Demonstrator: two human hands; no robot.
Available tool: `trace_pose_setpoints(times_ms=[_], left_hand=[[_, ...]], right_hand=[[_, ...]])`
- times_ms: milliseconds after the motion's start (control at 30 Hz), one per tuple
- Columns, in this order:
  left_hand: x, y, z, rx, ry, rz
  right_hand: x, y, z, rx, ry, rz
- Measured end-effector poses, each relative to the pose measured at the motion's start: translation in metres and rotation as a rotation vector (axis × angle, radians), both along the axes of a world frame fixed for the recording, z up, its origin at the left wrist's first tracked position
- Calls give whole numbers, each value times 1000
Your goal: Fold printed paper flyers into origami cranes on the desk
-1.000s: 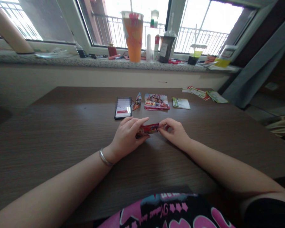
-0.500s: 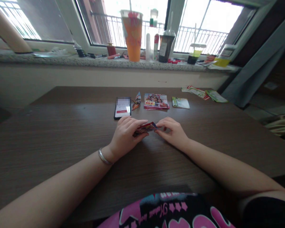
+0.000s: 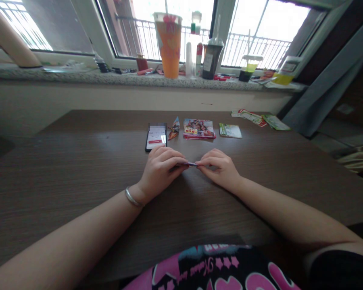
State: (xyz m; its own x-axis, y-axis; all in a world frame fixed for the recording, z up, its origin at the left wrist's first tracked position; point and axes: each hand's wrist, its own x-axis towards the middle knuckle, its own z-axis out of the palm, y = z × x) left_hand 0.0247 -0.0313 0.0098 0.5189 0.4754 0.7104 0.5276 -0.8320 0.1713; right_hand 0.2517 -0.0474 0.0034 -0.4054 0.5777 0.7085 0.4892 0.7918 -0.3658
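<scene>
Both of my hands rest on the dark wooden table (image 3: 63, 181) and pinch one small folded piece of colourful printed paper (image 3: 190, 164) between them. My left hand (image 3: 161, 168) has its fingers curled over the paper's left end, and a silver bangle circles that wrist. My right hand (image 3: 218, 167) pinches the right end with fingertips pressed together. Only a thin edge of the paper shows between the fingers.
Beyond the hands lie a phone (image 3: 155, 138), a folded paper cone (image 3: 174, 129), a stack of printed leaflets (image 3: 199, 129), a green card (image 3: 230, 130) and more leaflets (image 3: 260, 119) at the far right. The windowsill holds an orange cup (image 3: 168, 44), bottles and drink cups.
The folded paper has been turned and pressed flatter between the fingers, so less of its red face shows. Both hands stay in nearly the same place.
</scene>
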Motion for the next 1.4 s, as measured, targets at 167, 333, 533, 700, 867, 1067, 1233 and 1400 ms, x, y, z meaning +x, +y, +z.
trace_pose_setpoints(times_ms=[167,333,533,700,867,1067,1233,1400], left_hand=[[0,0,-2,-17,7,5],[1,-4,-2,21,-13,-13],[3,-10,3,78,-23,-15],[3,-7,0,37,-70,-18],[4,-5,-5,-57,-159,-14],[6,-4,-8,-154,-226,-143],[5,-3,-10,-167,-267,-102],[5,-1,-12,-145,-237,-52]], right_hand=[[2,0,-2,-20,-19,-42],[2,-1,-1,21,-112,-175],[2,-3,5,100,-276,-263],[1,-7,6,135,-249,-264],[2,-5,4,133,-107,-160],[5,8,0,57,-23,-19],[5,8,-2,96,51,25],[2,2,1,127,77,10]])
